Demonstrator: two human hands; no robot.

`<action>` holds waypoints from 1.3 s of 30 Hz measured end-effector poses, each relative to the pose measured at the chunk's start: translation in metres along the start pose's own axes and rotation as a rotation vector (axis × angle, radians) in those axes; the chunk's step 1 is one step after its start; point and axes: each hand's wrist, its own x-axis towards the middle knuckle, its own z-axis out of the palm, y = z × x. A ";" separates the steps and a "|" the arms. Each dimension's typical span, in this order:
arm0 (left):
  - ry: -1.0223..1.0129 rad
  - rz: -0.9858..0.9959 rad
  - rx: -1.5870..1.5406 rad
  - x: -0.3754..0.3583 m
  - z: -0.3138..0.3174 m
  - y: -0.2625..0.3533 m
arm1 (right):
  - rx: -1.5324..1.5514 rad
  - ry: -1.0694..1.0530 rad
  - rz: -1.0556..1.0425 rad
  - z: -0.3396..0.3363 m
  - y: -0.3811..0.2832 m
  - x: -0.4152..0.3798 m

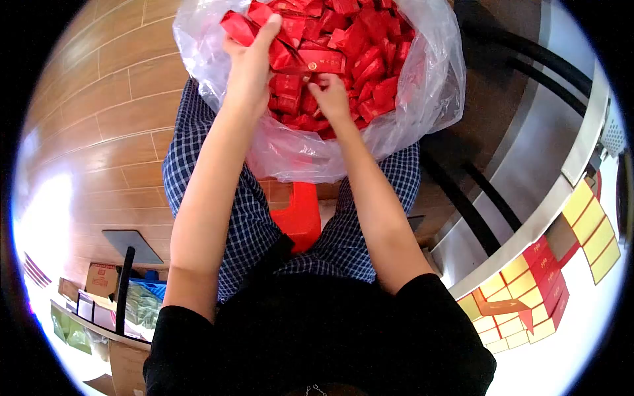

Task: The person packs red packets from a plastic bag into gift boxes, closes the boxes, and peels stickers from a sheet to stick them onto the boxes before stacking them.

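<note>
A large clear plastic bag (436, 79) stands open between my knees, filled with small shiny red packets (366, 39). My left hand (251, 69) is over the bag's left side, closed around several red packets (239, 28) that stick out past its thumb. My right hand (332, 99) is lower, over the middle of the pile, with fingers curled together. Its fingertips are just below a flat red packet (323, 61) with a gold round mark and pale lettering. Whether they grip a packet is too small to tell.
A red plastic stool (300, 218) shows between my legs. To the right, a white-edged table (522, 251) carries stacked red and yellow boxes (528, 297); dark metal bars (462, 198) are beside it. A cardboard carton (102, 280) and a black post (124, 290) are at lower left.
</note>
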 end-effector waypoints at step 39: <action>-0.689 -0.499 -0.378 -0.269 0.027 -0.018 | 0.103 0.238 -0.627 -0.208 -0.200 -0.287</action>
